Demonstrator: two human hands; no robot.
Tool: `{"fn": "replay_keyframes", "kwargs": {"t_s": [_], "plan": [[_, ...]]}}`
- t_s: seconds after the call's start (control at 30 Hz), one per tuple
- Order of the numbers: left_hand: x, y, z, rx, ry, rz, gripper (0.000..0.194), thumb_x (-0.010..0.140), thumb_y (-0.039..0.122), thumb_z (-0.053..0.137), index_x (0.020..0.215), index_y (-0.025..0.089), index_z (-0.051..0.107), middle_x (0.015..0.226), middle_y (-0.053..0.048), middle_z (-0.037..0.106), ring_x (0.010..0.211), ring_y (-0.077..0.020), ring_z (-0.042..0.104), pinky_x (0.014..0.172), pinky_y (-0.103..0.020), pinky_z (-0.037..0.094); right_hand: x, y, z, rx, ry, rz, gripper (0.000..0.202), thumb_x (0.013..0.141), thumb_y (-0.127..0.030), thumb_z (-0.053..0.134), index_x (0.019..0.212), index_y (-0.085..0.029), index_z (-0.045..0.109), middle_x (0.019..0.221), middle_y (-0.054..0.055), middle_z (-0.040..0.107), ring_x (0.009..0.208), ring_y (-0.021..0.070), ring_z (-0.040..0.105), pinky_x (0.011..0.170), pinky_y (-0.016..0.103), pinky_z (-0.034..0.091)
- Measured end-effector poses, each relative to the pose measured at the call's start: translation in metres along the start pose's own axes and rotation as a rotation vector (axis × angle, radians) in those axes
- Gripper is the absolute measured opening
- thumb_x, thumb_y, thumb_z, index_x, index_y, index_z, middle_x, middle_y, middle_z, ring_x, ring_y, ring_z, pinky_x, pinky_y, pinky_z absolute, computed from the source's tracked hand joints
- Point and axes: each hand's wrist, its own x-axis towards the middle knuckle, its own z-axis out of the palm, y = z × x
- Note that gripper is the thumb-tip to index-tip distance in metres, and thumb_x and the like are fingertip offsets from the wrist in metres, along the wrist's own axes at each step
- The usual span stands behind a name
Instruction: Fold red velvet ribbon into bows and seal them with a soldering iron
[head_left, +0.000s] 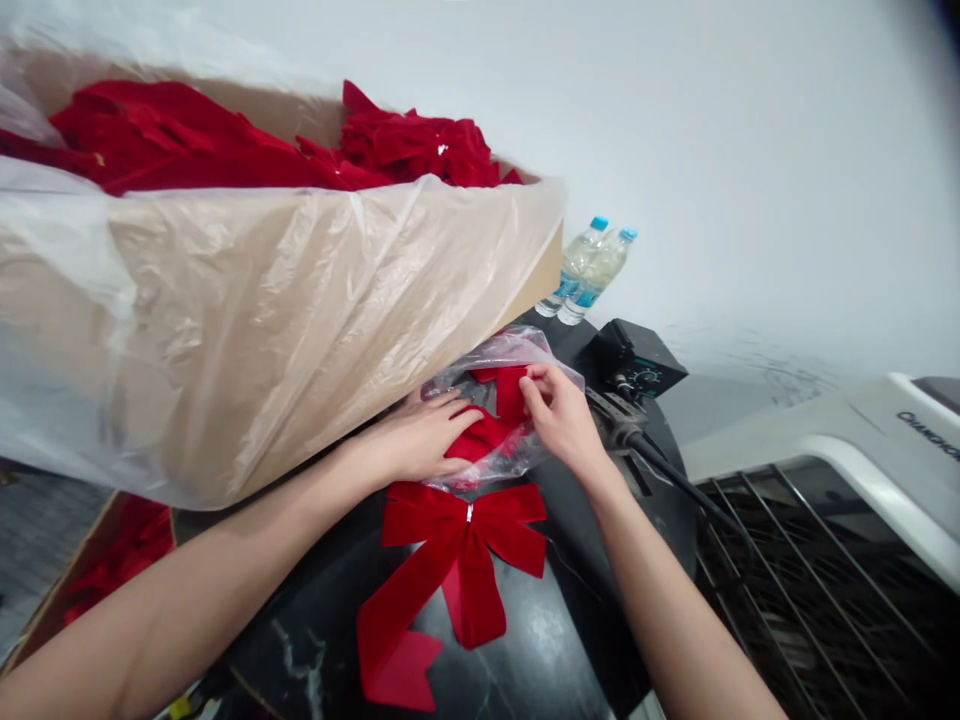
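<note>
My left hand (424,440) lies with its fingers spread over red velvet fabric at a clear plastic bag (517,347). At the bag's right side, my right hand (559,410) pinches a red velvet ribbon piece (511,392) between thumb and fingers. More red fabric (480,435) sits in the bag below that piece. Just in front of both hands, a red velvet bow (469,545) with a shiny tie at its centre rests on the black marbled table (555,640). One of its tails is folded at the lower left.
A large cardboard box (536,275) lined with plastic and heaped with red bows (420,145) stands at left. Behind are two water bottles (592,270). A black control box (637,355) with a cable (675,470) and a white heater (847,450) are at right. Another box (82,580) is lower left.
</note>
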Motion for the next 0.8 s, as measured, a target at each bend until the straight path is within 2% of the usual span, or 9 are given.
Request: {"fn": "replay_keyframes", "kwargs": {"t_s": [0.1, 0.2, 0.33, 0.47, 0.6, 0.73, 0.8], "plan": [[0.002, 0.002, 0.003, 0.026, -0.016, -0.020, 0.057, 0.099, 0.045, 0.063, 0.147, 0.014, 0.053, 0.153, -0.022, 0.055, 0.149, -0.0404, 0.042, 0.118, -0.069, 0.026, -0.008, -0.007, 0.000, 0.119, 0.025, 0.068, 0.028, 0.106, -0.050, 0.034, 0.111, -0.024, 0.046, 0.063, -0.003, 0.064, 0.050, 0.0188, 0.064, 0.054, 0.028, 0.050], [0.004, 0.001, 0.002, 0.034, -0.013, -0.052, 0.057, 0.103, 0.044, 0.055, 0.152, 0.014, 0.048, 0.158, -0.020, 0.050, 0.153, -0.0355, 0.038, 0.121, -0.064, 0.027, -0.017, -0.010, 0.000, 0.152, 0.028, 0.085, 0.025, 0.104, -0.049, 0.040, 0.110, -0.027, 0.048, 0.076, 0.002, 0.072, 0.062, 0.0224, 0.072, 0.060, 0.031, 0.054], [0.000, -0.003, -0.007, 0.017, -0.044, -0.096, 0.084, 0.091, 0.055, 0.071, 0.159, 0.016, 0.040, 0.163, -0.019, 0.043, 0.154, -0.0324, 0.036, 0.123, -0.048, 0.034, -0.028, -0.007, 0.004, 0.121, 0.005, 0.095, 0.020, 0.102, -0.042, 0.044, 0.111, -0.026, 0.053, 0.079, 0.006, 0.072, 0.074, 0.0290, 0.075, 0.070, 0.038, 0.056], [-0.008, 0.000, -0.014, 0.027, -0.058, -0.196, 0.099, 0.082, 0.056, 0.080, 0.161, 0.013, 0.037, 0.162, -0.025, 0.042, 0.152, -0.0369, 0.039, 0.123, -0.047, 0.035, -0.031, -0.002, 0.010, 0.156, 0.017, 0.125, 0.024, 0.104, -0.045, 0.040, 0.114, -0.026, 0.050, 0.082, 0.007, 0.071, 0.077, 0.0300, 0.077, 0.071, 0.040, 0.059], [-0.009, 0.010, -0.015, 0.072, -0.044, -0.209, 0.093, 0.084, 0.050, 0.080, 0.159, 0.014, 0.040, 0.162, -0.025, 0.041, 0.151, -0.0397, 0.038, 0.121, -0.052, 0.035, -0.028, 0.004, 0.013, 0.243, 0.051, 0.155, 0.031, 0.105, -0.052, 0.032, 0.119, -0.027, 0.042, 0.090, 0.007, 0.070, 0.071, 0.0255, 0.077, 0.064, 0.037, 0.063], [-0.010, 0.014, -0.012, 0.147, -0.016, -0.191, 0.080, 0.087, 0.052, 0.076, 0.155, 0.019, 0.048, 0.164, -0.023, 0.039, 0.153, -0.0404, 0.036, 0.119, -0.056, 0.037, -0.026, 0.011, 0.013, 0.242, 0.100, 0.177, 0.031, 0.104, -0.053, 0.034, 0.116, -0.026, 0.042, 0.092, 0.008, 0.068, 0.074, 0.0262, 0.077, 0.069, 0.041, 0.065], [-0.011, 0.012, -0.011, 0.133, -0.022, -0.190, 0.080, 0.090, 0.052, 0.073, 0.157, 0.019, 0.045, 0.164, -0.023, 0.039, 0.152, -0.0400, 0.036, 0.120, -0.056, 0.036, -0.027, 0.012, 0.014, 0.242, 0.095, 0.181, 0.031, 0.103, -0.053, 0.036, 0.115, -0.026, 0.043, 0.090, 0.007, 0.067, 0.074, 0.0262, 0.077, 0.071, 0.042, 0.065]]}}
